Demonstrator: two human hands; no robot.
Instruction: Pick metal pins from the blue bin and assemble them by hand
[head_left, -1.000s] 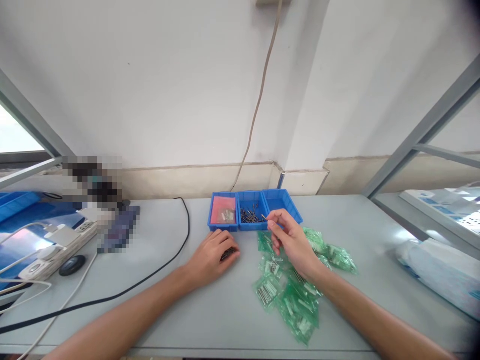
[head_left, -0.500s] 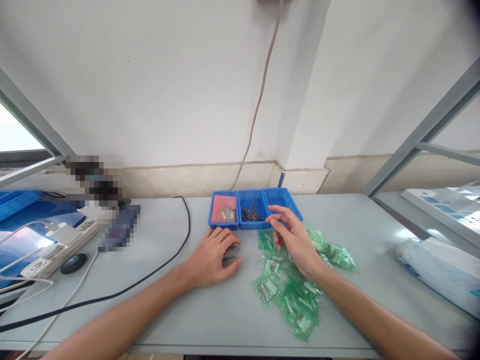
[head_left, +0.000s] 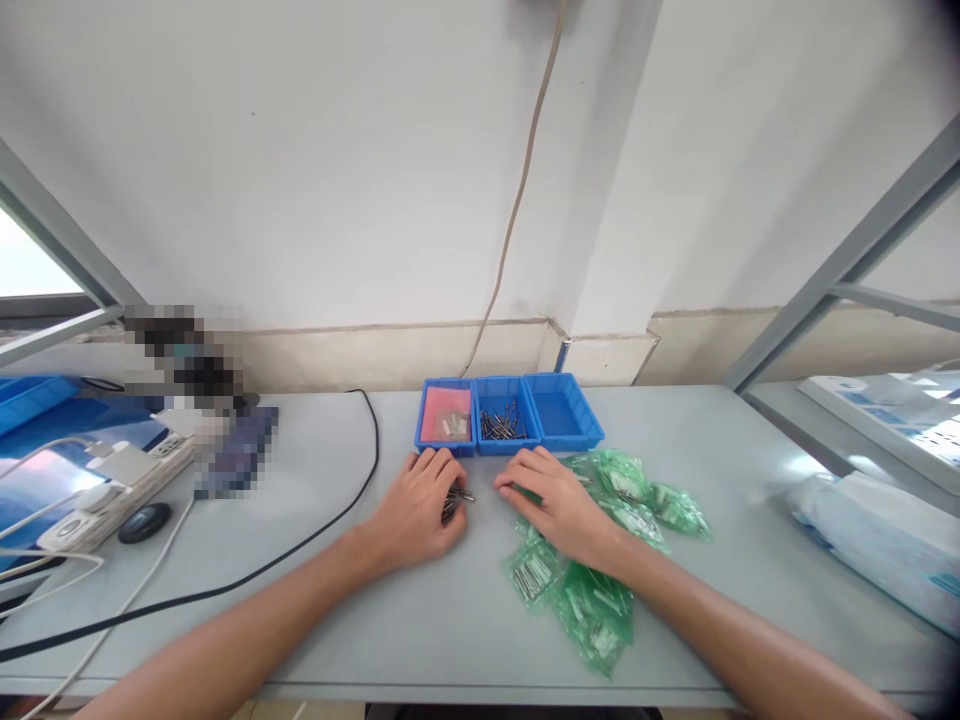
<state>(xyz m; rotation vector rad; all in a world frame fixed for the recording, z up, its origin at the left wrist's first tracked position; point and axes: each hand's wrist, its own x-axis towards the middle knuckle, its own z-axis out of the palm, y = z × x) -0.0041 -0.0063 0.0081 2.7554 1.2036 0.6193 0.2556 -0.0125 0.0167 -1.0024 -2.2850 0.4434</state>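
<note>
My left hand [head_left: 425, 508] rests on the grey table in front of the left blue bin, its fingers curled round several small metal pins [head_left: 454, 499]. To the right, my right hand [head_left: 553, 500] hovers over the near edge of the green bags, fingers bent together; whether anything is between the fingertips is hidden. Green plastic bags [head_left: 592, 610] with small metal parts lie under and around my right wrist. Behind the hands, the middle blue bin [head_left: 508, 446] holds loose metal pins, and the left blue bin [head_left: 445, 449] holds a pink sheet and a small clear bag.
The right blue bin [head_left: 564, 410] stands beside the middle one. A black cable [head_left: 300, 548] curves across the table [head_left: 420, 640] at the left, near a power strip [head_left: 112, 505] and a black mouse [head_left: 145, 522]. A white plastic package [head_left: 877, 540] lies at the far right.
My right hand has moved left and nearer, away from the right bin, and its fingers have drawn together. My left hand has closed more round the pins.
</note>
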